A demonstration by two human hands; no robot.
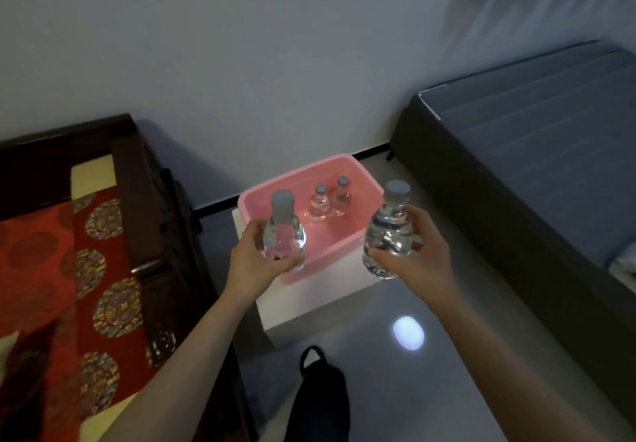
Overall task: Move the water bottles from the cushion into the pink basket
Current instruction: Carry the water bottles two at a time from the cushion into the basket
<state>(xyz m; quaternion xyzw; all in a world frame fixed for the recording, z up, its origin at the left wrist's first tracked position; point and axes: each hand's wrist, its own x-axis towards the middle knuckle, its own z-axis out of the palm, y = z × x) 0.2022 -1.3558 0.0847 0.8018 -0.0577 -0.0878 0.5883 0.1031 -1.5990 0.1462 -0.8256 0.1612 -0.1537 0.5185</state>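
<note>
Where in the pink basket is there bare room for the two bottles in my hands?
In the pink plastic basket, bare floor lies between its near wall and the two clear capped bottles standing together at the back; crowded there.

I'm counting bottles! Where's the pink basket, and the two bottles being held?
pink basket (327, 256), head view, on its front wall.
left-hand bottle (284, 235), head view, on its clear body.
right-hand bottle (389, 235), head view, on its clear body.

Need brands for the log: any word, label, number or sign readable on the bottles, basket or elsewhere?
No text can be read anywhere.
No label visible on left-hand bottle, right-hand bottle or the two bottles in the pink basket.
On the red cushion: round ornaments only.
</note>
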